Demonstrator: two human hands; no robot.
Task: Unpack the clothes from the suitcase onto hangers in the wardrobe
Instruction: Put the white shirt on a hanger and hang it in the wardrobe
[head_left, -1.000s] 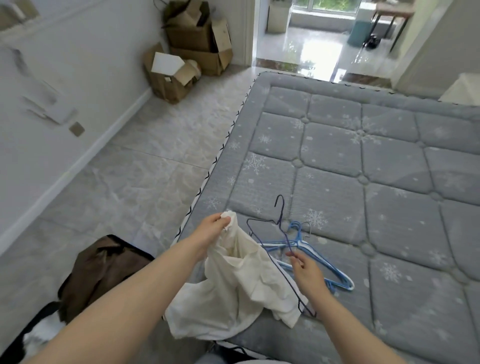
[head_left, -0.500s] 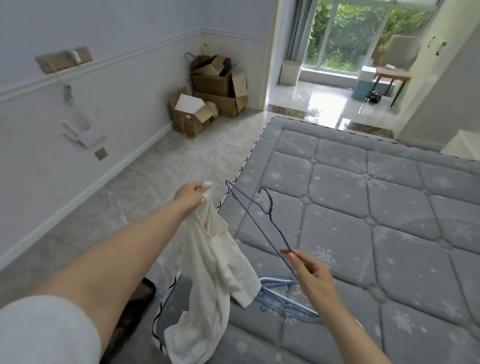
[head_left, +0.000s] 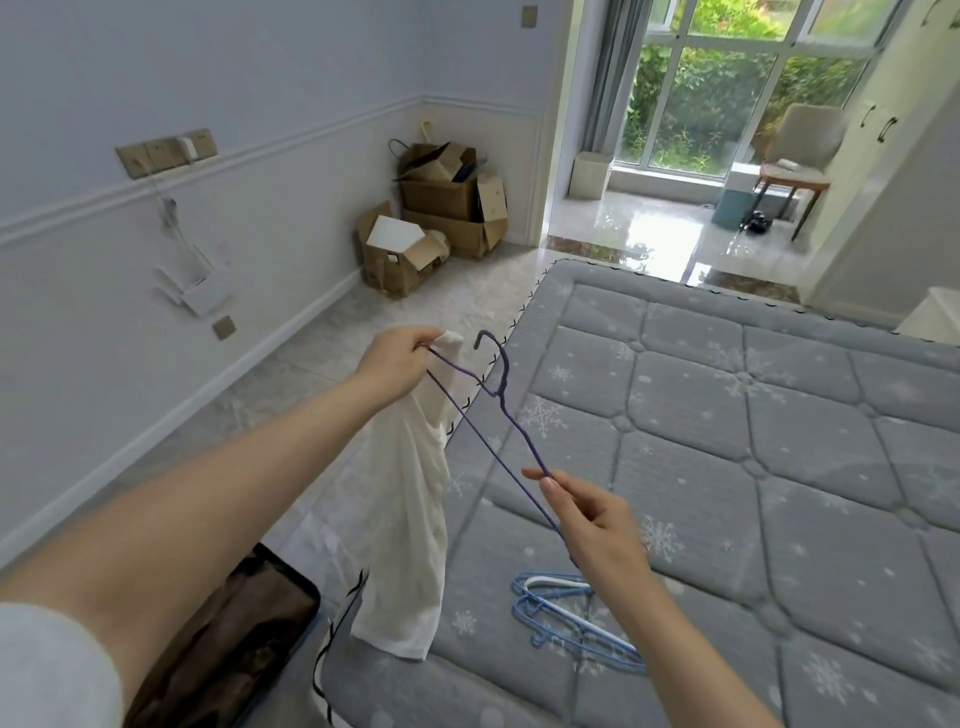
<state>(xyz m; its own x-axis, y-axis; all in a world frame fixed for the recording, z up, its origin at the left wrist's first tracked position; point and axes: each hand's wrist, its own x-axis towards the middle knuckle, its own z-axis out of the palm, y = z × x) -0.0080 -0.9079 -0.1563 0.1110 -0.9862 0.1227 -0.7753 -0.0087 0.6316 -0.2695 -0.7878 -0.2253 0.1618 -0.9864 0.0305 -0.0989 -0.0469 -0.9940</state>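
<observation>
Our left hand (head_left: 397, 358) pinches the top of a white garment (head_left: 410, 514) together with one end of a purple wire hanger (head_left: 498, 415), fingers curled around both above the edge of the mattress (head_left: 753, 467). The garment hangs straight down from that pinch, its lower hem draping over the mattress corner beside the open suitcase (head_left: 234, 639), of which we see only a dark, brown-lined part on the floor at lower left. Our right hand (head_left: 597, 525) holds the other end of the hanger, thumb and fingers closed on the wire, with the index finger lying along it. The hanger stretches between both hands, tilted, its hook pointing up and away from us. A small pile of blue and white hangers (head_left: 566, 618) lies on the grey snowflake-patterned mattress just below our right wrist. Against the far wall stand several open cardboard boxes (head_left: 441, 208), and beyond the doorway we see a chair (head_left: 800, 150) before a large window.
</observation>
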